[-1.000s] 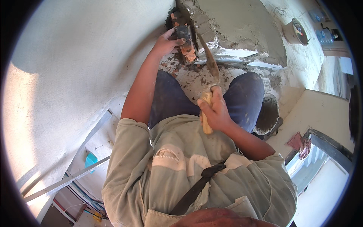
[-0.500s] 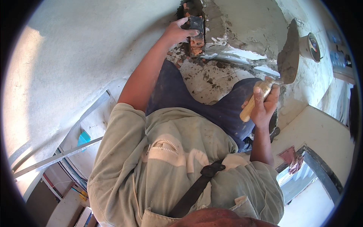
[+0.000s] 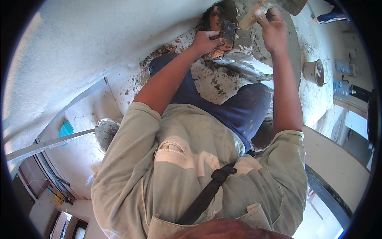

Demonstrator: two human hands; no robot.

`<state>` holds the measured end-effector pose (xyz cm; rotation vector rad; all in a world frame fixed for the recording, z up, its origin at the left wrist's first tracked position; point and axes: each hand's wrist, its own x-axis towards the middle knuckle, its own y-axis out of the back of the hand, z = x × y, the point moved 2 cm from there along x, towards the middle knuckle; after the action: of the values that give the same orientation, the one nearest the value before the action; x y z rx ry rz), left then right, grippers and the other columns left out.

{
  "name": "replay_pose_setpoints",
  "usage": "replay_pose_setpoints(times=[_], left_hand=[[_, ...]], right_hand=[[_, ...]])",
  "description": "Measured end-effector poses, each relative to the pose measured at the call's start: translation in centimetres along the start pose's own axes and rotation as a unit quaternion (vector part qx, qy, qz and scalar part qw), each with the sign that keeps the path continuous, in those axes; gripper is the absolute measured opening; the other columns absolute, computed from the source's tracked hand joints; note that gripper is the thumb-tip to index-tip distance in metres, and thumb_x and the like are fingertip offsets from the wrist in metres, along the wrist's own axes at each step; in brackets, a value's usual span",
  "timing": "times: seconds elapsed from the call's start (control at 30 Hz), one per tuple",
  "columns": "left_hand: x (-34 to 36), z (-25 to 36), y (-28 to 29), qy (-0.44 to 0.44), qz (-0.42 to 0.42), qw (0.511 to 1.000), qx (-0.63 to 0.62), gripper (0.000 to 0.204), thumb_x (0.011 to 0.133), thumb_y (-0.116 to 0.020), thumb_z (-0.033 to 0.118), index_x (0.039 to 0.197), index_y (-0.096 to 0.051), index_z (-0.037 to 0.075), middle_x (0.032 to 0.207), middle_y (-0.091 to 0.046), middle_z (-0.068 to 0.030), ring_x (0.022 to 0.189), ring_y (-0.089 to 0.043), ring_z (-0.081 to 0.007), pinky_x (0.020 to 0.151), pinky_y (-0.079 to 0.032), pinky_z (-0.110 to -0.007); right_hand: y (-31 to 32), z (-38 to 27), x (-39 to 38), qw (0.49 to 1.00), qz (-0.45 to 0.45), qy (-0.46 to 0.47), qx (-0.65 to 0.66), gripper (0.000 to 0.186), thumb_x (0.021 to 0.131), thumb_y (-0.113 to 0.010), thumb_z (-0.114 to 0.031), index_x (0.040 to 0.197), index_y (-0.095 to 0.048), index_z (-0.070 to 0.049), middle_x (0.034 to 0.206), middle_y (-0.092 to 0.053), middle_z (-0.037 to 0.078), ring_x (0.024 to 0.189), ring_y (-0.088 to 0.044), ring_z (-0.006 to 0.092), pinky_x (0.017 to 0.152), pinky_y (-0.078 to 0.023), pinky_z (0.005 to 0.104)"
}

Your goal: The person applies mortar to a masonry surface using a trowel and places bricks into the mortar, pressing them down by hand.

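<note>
My left hand [image 3: 206, 43] grips the left side of a dark-faced brick [image 3: 228, 35], its thumb and a finger against the edge. The brick stands in a rough gap at the end of a mortared wall, with broken orange brickwork [image 3: 215, 20] beside it. My right hand [image 3: 274, 30] is wrapped round the pale wooden handle [image 3: 250, 18] of a trowel, raised to the right of the brick over the mortared surface. The trowel's grey blade [image 3: 294, 4] reaches the top of the view and is partly cut off.
Rubble and mortar crumbs [image 3: 217, 85] litter the floor between my knees. A bucket [image 3: 314, 72] stands to the right, with water bottles [image 3: 341, 87] beyond it. A white wall [image 3: 119, 36] rises on the left. Behind my left arm are a mortar-smeared round pan [image 3: 106, 134] and a long bar [image 3: 51, 145].
My right hand has swung up and inward with the trowel, from beside my right knee to near the brick. The view has shifted; my left hand stays at the brick.
</note>
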<state>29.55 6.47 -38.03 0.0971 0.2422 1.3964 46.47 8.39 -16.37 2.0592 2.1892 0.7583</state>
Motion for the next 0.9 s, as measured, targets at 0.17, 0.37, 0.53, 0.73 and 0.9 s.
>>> replay_pose_setpoints(times=[0.17, 0.37, 0.53, 0.73, 0.9], left_hand=[[-0.6, 0.1, -0.5, -0.009, 0.048, 0.998, 0.03, 0.052, 0.083, -0.079, 0.034, 0.122, -0.068, 0.001, 0.103, -0.074, -0.017, 0.088, -0.07, -0.0153, 0.081, -0.053, -0.03], [-0.1, 1.6, -0.2, 0.009, 0.021, 0.998, 0.052, 0.053, 0.08, -0.08, 0.032, 0.121, -0.068, 0.001, 0.096, -0.075, -0.0167, 0.081, -0.071, -0.0158, 0.076, -0.054, -0.031], [0.3, 1.4, 1.2, -0.013, 0.0, 0.995, 0.099, 0.054, 0.078, -0.081, 0.031, 0.12, -0.069, 0.0, 0.095, -0.075, -0.0168, 0.079, -0.07, -0.0156, 0.076, -0.054, -0.031], [1.4, 1.5, 1.0, -0.024, -0.029, 0.988, 0.147, 0.055, 0.078, -0.081, 0.031, 0.12, -0.068, -0.002, 0.093, -0.075, -0.017, 0.078, -0.07, -0.0151, 0.075, -0.054, -0.031], [1.1, 1.6, 1.5, 0.027, -0.04, 0.992, 0.116, 0.055, 0.075, -0.082, 0.036, 0.117, -0.07, 0.001, 0.102, -0.073, -0.0187, 0.089, -0.071, -0.0213, 0.083, -0.053, -0.033]], right_hand=[[-1.6, 1.1, 1.3, 0.984, -0.038, 0.062, -0.165, 0.036, 0.091, -0.064, -0.014, 0.119, -0.054, 0.005, 0.099, -0.066, 0.018, 0.094, -0.062, 0.0201, 0.082, -0.05, 0.0364], [-3.4, 7.4, 0.4, 0.963, 0.011, 0.096, -0.253, 0.033, 0.09, -0.063, -0.015, 0.114, -0.053, 0.006, 0.095, -0.067, 0.022, 0.091, -0.066, 0.0302, 0.078, -0.051, 0.041], [-2.9, 3.4, 2.0, 0.984, -0.056, 0.034, -0.166, 0.031, 0.091, -0.06, -0.015, 0.112, -0.052, 0.006, 0.092, -0.066, 0.027, 0.092, -0.067, 0.0409, 0.078, -0.052, 0.0436], [-3.2, 9.2, 1.8, 0.964, 0.011, 0.13, -0.234, 0.031, 0.091, -0.061, -0.016, 0.111, -0.052, 0.006, 0.087, -0.066, 0.024, 0.086, -0.069, 0.0389, 0.074, -0.053, 0.0432], [-2.1, 6.0, 1.8, 0.988, -0.033, 0.015, -0.148, 0.04, 0.092, -0.062, -0.018, 0.12, -0.049, 0.007, 0.094, -0.069, 0.022, 0.088, -0.069, 0.0381, 0.074, -0.054, 0.0458]])
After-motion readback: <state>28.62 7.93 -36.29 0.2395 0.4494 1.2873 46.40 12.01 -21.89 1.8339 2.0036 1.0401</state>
